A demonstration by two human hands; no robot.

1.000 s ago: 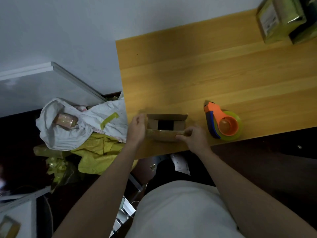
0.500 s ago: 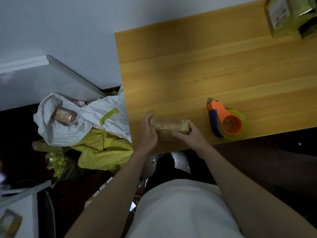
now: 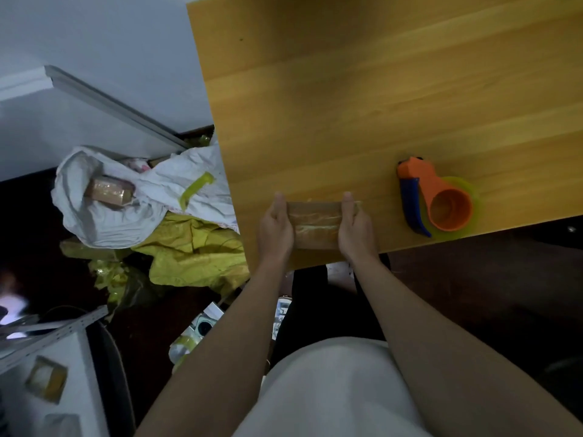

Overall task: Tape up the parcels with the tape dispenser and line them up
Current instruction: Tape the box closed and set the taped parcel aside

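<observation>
Box between hands: brown cardboard, pale glossy tape stripe across top. Table under hands: honey-yellow wood, lengthwise grain bands. Tape dispenser right of right hand: orange body, blue handle, yellow-green roll. Sack left of left hand: white, yellow-green strip; brown parcel inside. Cloth below sack: mustard yellow. Wall: pale grey-blue.

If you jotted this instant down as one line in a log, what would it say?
stage: box closed, untaped | left hand: holds box left end | right hand: holds right end | tape dispenser: idle on table, right of box
</observation>
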